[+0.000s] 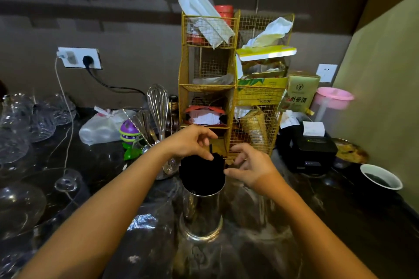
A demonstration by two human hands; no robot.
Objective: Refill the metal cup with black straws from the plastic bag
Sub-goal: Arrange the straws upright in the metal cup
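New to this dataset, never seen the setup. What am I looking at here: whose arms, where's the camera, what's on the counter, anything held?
There is no robot. It is one picture from a wide-angle camera worn on a person's head, looking forward and down, so the two bare arms are the wearer's own. On the dark counter stands a shiny metal cup packed with black straws. The left hand pinches the straw tops; the right hand hovers at the bundle's side with fingers curled, contact unclear. Behind are a yellow wire rack, a whisk, glassware at left, and a small black printer at right.
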